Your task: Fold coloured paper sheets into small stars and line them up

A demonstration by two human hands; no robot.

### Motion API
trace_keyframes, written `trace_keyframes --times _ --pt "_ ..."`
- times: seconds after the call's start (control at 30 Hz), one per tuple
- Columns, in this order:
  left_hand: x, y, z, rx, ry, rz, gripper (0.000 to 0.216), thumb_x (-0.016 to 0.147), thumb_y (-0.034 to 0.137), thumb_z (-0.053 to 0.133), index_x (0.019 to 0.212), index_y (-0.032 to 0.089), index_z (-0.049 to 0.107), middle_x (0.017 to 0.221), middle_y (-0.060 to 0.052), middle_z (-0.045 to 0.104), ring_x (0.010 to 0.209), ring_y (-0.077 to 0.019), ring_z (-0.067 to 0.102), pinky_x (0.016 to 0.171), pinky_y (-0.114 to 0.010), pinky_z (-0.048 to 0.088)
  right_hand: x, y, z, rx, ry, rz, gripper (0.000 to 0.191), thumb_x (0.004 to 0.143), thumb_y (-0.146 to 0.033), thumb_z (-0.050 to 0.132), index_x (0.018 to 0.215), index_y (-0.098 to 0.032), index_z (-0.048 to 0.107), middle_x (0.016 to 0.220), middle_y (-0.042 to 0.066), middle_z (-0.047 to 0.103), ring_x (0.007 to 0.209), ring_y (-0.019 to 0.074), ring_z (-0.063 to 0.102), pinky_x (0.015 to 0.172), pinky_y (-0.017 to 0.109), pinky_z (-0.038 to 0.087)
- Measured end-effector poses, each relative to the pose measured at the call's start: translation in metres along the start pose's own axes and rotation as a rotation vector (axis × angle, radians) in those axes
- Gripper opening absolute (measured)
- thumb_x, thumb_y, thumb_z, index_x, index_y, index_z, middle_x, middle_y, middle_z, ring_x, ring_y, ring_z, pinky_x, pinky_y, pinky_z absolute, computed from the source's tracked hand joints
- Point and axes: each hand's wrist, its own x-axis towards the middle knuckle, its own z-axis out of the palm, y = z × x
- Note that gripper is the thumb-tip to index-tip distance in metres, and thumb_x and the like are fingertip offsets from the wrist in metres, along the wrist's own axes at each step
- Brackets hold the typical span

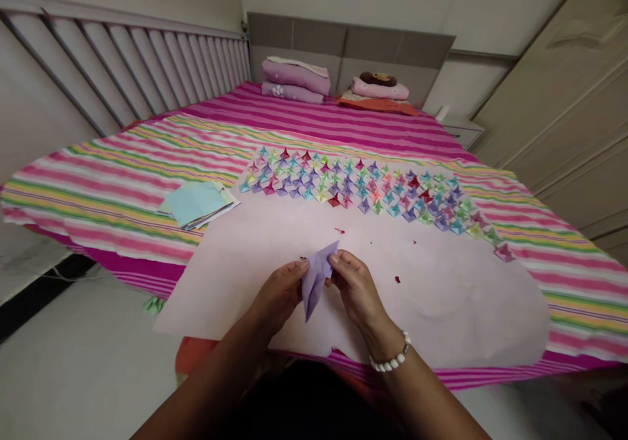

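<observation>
- Pink, white, yellow and green striped cloth covers the bed (579,276).
- A pale pink, flat sheet (461,303) lies on it, close to the bed's near edge.
- Many-coloured rows of pointed folded-paper pieces (334,200) line the sheet's far edge, reaching down its right side.
- A pale-blue-topped stack of loose paper (196,203) lies by the sheet's left edge, toward the far left corner.
- The left hand (284,286) pinches one side of a lilac folded paper between thumb and fingers; the right hand (356,286) pinches the other, its lower fingers partly hidden.
- That lilac folded paper (318,275) is held up over the sheet's near edge, left of its middle. It should be light, crisp along creases, easily crumpled or torn; a gentle fingertip grip on the doubled edges would suit, sparing the points.
- Tiny dark-red scraps (397,280) dot the sheet.
</observation>
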Motion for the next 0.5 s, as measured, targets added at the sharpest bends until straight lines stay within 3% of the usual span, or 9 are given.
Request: trace_keyframes --times 0.13,0.3,0.5 --pt "0.0 0.001 0.003 -0.028 0.045 -0.025 0.035 0.076 0.048 0.067 0.08 0.013 0.068 0.072 -0.006 0.066 0.068 -0.0174 0.059 0.066 -0.028 0.045 0.0 0.003 -0.001 -0.004 0.01 0.002 0.017 0.073 -0.035 0.068 0.071 -0.019 0.063 0.063 -0.002 0.056 0.057 0.0114 0.048 0.057 0.024 0.04" --pt "0.003 -0.002 0.006 -0.074 0.21 0.032 0.031 0.066 0.04 0.078 0.072 0.013 0.065 0.07 -0.002 0.062 0.067 -0.0122 0.054 0.067 -0.025 0.044 0.0 0.009 0.004 -0.066 0.022 -0.037 0.016 0.067 -0.03 0.071 0.078 -0.021 0.064 0.068 -0.001 0.061 0.062 0.0141 0.052 0.06 0.026 0.043" --pt "0.004 -0.009 0.001 0.212 0.356 0.081 0.034 0.069 0.045 0.072 0.079 0.013 0.066 0.059 0.004 0.049 0.053 -0.008 0.04 0.052 -0.022 0.033 0.0 0.013 0.006 -0.185 0.053 -0.087 0.013 0.066 -0.028 0.068 0.073 -0.021 0.06 0.065 -0.002 0.061 0.058 0.0145 0.052 0.056 0.027 0.042"
